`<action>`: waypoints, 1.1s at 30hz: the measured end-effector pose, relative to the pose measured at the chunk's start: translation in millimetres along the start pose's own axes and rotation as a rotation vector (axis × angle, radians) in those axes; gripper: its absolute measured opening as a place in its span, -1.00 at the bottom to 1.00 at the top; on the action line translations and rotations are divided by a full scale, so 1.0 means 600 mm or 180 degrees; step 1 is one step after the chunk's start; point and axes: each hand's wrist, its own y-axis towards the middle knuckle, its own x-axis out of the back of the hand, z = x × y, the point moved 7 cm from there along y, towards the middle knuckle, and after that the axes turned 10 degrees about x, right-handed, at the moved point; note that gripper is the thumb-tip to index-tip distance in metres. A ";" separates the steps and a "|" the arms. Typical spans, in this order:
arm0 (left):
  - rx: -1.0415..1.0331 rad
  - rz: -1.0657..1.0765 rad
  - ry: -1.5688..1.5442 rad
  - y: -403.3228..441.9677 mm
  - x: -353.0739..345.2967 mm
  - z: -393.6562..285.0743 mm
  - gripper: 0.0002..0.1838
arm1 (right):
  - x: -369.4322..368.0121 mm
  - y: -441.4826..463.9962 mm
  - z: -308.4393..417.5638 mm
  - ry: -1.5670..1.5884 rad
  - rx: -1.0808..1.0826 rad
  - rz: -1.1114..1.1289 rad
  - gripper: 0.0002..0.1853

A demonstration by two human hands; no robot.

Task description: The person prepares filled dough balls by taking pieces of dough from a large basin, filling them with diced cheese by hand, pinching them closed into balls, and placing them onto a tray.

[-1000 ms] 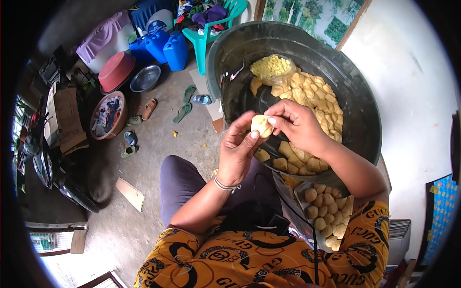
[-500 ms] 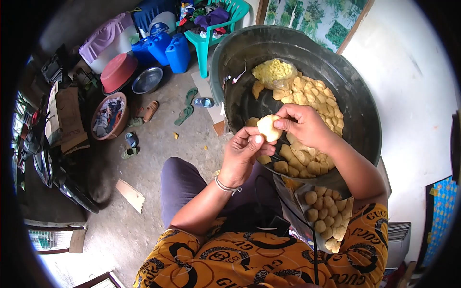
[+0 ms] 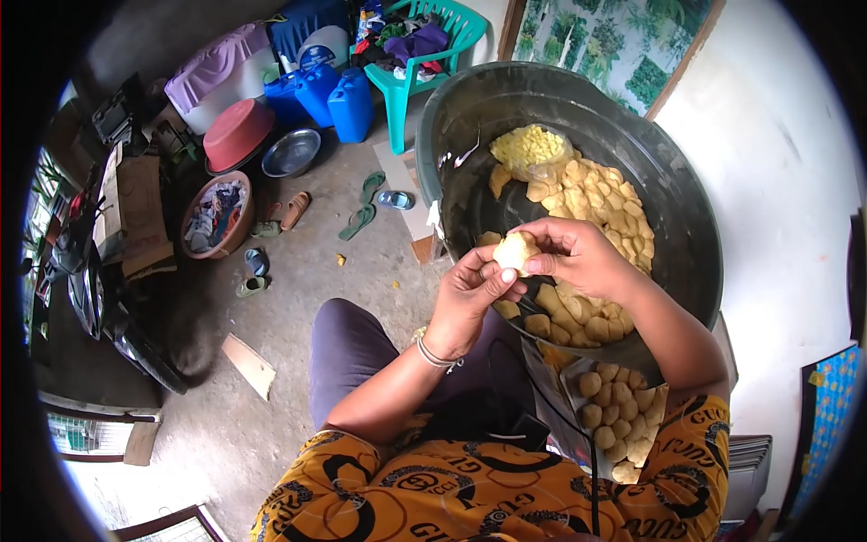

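Note:
A pale yellow piece of dough (image 3: 513, 252) is pinched between both of my hands over the near edge of a large dark basin (image 3: 659, 154). My left hand (image 3: 466, 294) supports it from the left, with thumb and fingers closed on it. From the right, the thumb and fingers of my right hand (image 3: 582, 257) press its edge. Many flattened dough pieces (image 3: 610, 203) lie in the basin. At its far side rests a clear plastic bag of small yellow chunks (image 3: 531, 147). Rounded dough balls (image 3: 619, 411) sit in rows beside my lap.
Blue jerrycans (image 3: 350, 104), a green chair (image 3: 397, 104) piled with clothes, a red tub (image 3: 237, 131) and a metal basin (image 3: 291, 154) stand at the back left. Slippers (image 3: 358, 221) and a cardboard scrap (image 3: 248, 366) lie on the floor. A motorbike (image 3: 108, 316) is at the left.
The fingers have closed further around the dough, and its edge now looks gathered and less flat. The whole view has shifted slightly.

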 end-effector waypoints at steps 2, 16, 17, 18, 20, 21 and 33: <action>0.0057 0.0058 -0.0082 -0.002 -0.002 -0.001 -0.67 | 0.007 -0.002 -0.002 -0.0159 0.0170 -0.0093 -0.64; -0.0144 -0.0021 0.0084 -0.007 -0.006 -0.003 -0.66 | -0.007 -0.005 -0.007 0.0041 0.0042 0.0178 -0.71; -0.0230 0.0054 -0.0049 -0.010 -0.015 -0.013 -0.64 | -0.004 -0.004 -0.012 0.0171 0.0016 0.0184 -0.71; -0.0318 0.0127 -0.0184 -0.011 -0.021 -0.020 -0.62 | -0.003 -0.003 -0.014 0.0301 -0.0011 0.0191 -0.70; -0.0376 0.0158 0.0084 -0.011 -0.025 -0.021 -0.59 | 0.001 -0.002 -0.011 0.0173 0.0023 0.0030 -0.70; -0.0404 0.0172 0.0219 -0.011 -0.026 -0.022 -0.58 | 0.003 -0.001 -0.009 0.0111 0.0040 -0.0049 -0.70; -0.0231 0.0045 0.0553 -0.011 -0.016 -0.013 -0.54 | -0.014 0.000 -0.005 -0.0120 0.0200 0.0165 -0.59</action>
